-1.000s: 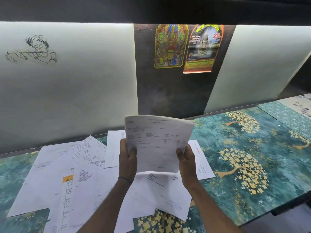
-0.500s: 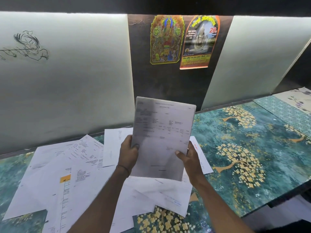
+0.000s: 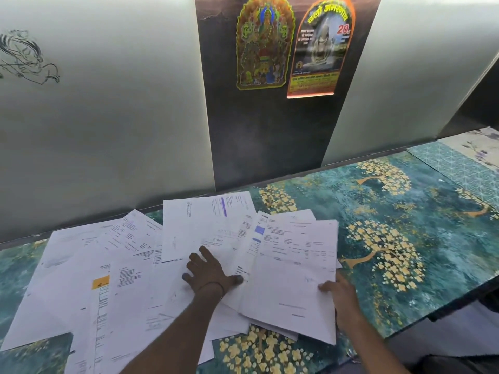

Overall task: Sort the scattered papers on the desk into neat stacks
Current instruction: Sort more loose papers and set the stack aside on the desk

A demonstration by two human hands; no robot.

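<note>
Many papers [image 3: 129, 265] lay scattered under and beside my left hand [image 3: 209, 276], pressed flat and splayed wide, while my right hand [image 3: 341, 295] pinched one sheet [image 3: 294, 268] by its edge — sorting barely begun, I judged, gathering and squaring them next.

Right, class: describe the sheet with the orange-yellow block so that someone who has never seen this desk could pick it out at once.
Start at the teal desk patterned with golden trees, and find the spread of white papers toward its left. Left of the left hand lies the sheet: it alone bears a solid orange-yellow square, above a narrow printed column.
</note>
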